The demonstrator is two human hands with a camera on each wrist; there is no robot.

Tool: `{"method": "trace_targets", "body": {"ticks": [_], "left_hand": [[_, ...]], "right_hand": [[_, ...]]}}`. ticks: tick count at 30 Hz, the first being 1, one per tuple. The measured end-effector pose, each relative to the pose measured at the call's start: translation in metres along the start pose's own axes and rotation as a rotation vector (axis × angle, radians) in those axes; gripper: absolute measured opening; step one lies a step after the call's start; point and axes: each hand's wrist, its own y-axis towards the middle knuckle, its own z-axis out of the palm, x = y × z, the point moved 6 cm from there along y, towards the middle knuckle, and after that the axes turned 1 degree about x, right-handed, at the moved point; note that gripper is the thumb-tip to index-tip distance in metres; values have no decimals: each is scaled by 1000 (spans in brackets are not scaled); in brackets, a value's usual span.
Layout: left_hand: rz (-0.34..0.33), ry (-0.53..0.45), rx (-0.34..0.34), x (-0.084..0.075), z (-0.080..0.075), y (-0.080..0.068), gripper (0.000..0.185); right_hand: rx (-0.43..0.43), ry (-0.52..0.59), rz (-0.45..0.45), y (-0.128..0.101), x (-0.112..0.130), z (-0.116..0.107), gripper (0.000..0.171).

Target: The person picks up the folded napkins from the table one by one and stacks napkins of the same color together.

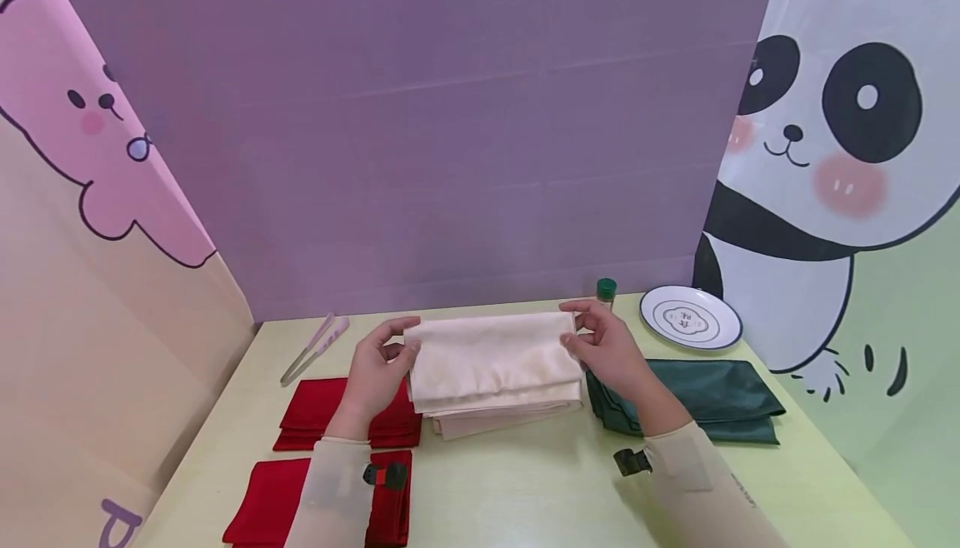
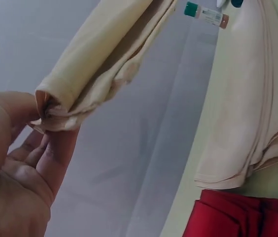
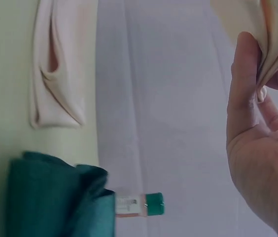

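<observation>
A folded cream satin cloth (image 1: 495,356) hangs level between both hands, raised above the table. My left hand (image 1: 384,369) pinches its left end between thumb and fingers. At the opposite end my right hand (image 1: 606,348) pinches the corner the same way. In the left wrist view the held cloth (image 2: 99,54) shows several layers at its folded end, gripped by the left hand (image 2: 25,148). Beneath it on the table lies another folded cream cloth (image 2: 242,108), mostly hidden in the head view. The right wrist view shows the right hand (image 3: 267,148) pinching the gathered layers.
Two folded red cloths (image 1: 311,402) lie at the left, one in front of the other. Folded dark green cloth (image 1: 705,394) lies at the right. Behind are tongs (image 1: 315,348), a green-capped bottle (image 1: 606,290) and a white plate (image 1: 690,319). A purple backdrop (image 1: 450,132) borders the table's back.
</observation>
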Motion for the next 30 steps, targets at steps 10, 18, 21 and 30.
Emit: {"method": "trace_targets", "body": {"ticks": [10,18,21,30], "left_hand": [[-55,30,-34,19,3,1,39],[-73,-29,-75,26,8,1,23],[-66,-33,-89,27,9,1,20],[-84,-1,-122,31,8,0,17]], "right_hand": [[-24,10,87,2,-15,9,50],[-85,33,95,1,-14,6,40],[-90,33,90,0,-13,7,34],[-98,28,73,-1,-16,8,25]]}}
